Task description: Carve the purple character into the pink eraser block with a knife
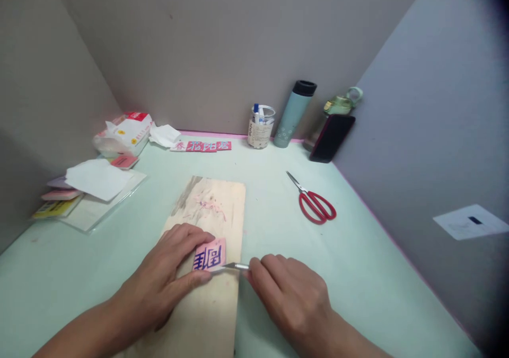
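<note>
A small pink carving block (pixel 217 248) with a dark blue written character lies on the wooden board (pixel 222 315). My left hand (pixel 167 273) grips it, thumb at its near edge and fingers at the far left corner, covering part of its left side. In my right hand (pixel 288 289), fingers closed, is a craft knife (pixel 241 266) with a silver collar. Its blade points left and its tip meets the block's lower right edge. Most of the knife's handle is hidden in the fist. Thin pink shavings (pixel 212 207) are scattered on the board above the block.
Red-handled scissors (pixel 314 201) lie to the right. Along the back stand a jar of pens (pixel 260 130), a blue-green tumbler (pixel 292 119) and a phone (pixel 333 138) leaning on a green bottle (pixel 338 105). Carved character blocks (pixel 204 146), tissues (pixel 133 132) and papers (pixel 97 177) sit back left.
</note>
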`<state>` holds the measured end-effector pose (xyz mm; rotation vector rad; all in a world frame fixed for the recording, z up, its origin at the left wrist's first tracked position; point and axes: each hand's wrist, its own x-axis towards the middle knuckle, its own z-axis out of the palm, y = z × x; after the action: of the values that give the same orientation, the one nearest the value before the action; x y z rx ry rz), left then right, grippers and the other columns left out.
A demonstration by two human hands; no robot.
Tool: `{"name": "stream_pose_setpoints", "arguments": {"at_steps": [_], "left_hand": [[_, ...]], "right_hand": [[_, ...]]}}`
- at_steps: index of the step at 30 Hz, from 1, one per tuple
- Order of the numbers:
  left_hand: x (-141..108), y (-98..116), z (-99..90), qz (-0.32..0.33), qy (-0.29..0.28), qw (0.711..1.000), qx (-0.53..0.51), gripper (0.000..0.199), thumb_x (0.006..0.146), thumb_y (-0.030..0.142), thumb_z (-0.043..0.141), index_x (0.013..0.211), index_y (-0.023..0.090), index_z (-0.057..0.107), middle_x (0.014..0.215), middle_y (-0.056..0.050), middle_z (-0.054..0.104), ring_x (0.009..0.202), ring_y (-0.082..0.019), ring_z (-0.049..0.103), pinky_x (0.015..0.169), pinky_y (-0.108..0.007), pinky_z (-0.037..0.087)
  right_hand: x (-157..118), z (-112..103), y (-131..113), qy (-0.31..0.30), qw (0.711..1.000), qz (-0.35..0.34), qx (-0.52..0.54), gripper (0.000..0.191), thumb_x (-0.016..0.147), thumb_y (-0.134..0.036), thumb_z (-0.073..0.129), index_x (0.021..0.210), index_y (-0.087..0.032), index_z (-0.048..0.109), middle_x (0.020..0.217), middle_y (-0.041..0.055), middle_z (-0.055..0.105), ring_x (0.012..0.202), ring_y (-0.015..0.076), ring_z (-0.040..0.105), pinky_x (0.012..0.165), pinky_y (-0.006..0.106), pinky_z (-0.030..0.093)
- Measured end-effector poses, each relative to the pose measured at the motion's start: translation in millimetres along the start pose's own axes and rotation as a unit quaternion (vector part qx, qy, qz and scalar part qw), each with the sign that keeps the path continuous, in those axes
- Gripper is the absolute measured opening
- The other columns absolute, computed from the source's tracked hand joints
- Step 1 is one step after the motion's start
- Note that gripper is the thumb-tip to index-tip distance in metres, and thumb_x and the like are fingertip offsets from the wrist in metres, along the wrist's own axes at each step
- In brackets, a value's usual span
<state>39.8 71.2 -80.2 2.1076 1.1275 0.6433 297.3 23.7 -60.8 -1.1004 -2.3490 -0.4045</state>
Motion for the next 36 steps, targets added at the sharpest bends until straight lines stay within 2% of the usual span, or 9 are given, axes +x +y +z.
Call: {"name": "stream_pose_setpoints", "arguments": {"at_steps": [2,6,9,14,21,28,36], "left_hand": [[-0.5,0.0,-2.2,0.005,-0.007,1.000,0.005,0.031,0.099,0.041,0.057,0.129,0.033,0.059,0.128,-0.004,0.061,0.118,-0.026,0.058,0.102,-0.039,0.050],[-1.0,0.2,-3.8,0.007,-0.005,1.000,0.019,0.032,0.099,0.044,0.056,0.130,0.036,0.059,0.130,-0.003,0.062,0.118,-0.028,0.060,0.099,-0.039,0.054],[-1.1,-0.3,-2.5,0.007,-0.001,1.000,0.024,0.033,0.099,0.046,0.056,0.131,0.038,0.057,0.132,-0.003,0.061,0.120,-0.028,0.059,0.097,-0.040,0.055],[-0.7,1.5,0.9,0.002,0.005,0.999,0.040,0.034,0.098,0.045,0.058,0.131,0.035,0.055,0.127,-0.005,0.061,0.117,-0.029,0.058,0.097,-0.042,0.054],[-1.8,2.7,-0.8,0.006,-0.001,0.998,0.055,0.034,0.099,0.044,0.056,0.133,0.041,0.053,0.130,0.000,0.060,0.120,-0.027,0.057,0.102,-0.041,0.050],[-0.3,2.2,0.1,0.023,0.004,0.997,0.073,0.035,0.099,0.041,0.058,0.132,0.033,0.055,0.128,-0.006,0.061,0.117,-0.030,0.057,0.098,-0.043,0.052],[0.0,9.7,2.8,0.015,0.002,0.998,0.061,0.029,0.102,0.038,0.052,0.131,0.034,0.052,0.126,-0.006,0.059,0.117,-0.029,0.055,0.100,-0.048,0.048]], "right_hand": [[2.0,-4.0,-0.6,0.001,1.000,-0.004,0.002,0.021,0.099,-0.006,0.049,0.089,-0.013,0.067,0.063,0.0005,0.054,0.055,0.0168,0.041,0.053,0.035,0.026],[1.8,-3.8,-1.3,0.002,1.000,0.012,0.008,0.031,0.093,0.002,0.046,0.076,-0.017,0.063,0.060,0.0000,0.050,0.052,0.0167,0.038,0.050,0.035,0.025],[-0.9,1.3,-1.8,-0.007,0.999,0.037,0.020,0.035,0.099,-0.005,0.046,0.069,-0.020,0.057,0.060,-0.0007,0.050,0.051,0.0159,0.039,0.049,0.035,0.025],[-4.3,5.9,0.0,-0.026,0.995,0.075,0.058,0.040,0.109,-0.021,0.041,0.072,-0.021,0.056,0.062,-0.0018,0.053,0.050,0.0142,0.043,0.047,0.034,0.029],[-7.0,6.1,-0.7,-0.034,0.997,0.053,0.041,0.031,0.103,-0.013,0.049,0.074,-0.021,0.056,0.065,-0.0010,0.055,0.050,0.0159,0.043,0.048,0.035,0.028],[-6.8,8.8,2.1,-0.062,0.989,0.100,0.092,0.044,0.112,-0.029,0.034,0.076,-0.021,0.059,0.065,-0.0013,0.059,0.048,0.0142,0.050,0.046,0.033,0.028],[-6.6,12.6,0.5,-0.045,0.990,0.107,0.077,0.050,0.114,-0.031,0.027,0.075,-0.020,0.057,0.063,-0.0012,0.058,0.047,0.0139,0.051,0.047,0.033,0.025]]}}
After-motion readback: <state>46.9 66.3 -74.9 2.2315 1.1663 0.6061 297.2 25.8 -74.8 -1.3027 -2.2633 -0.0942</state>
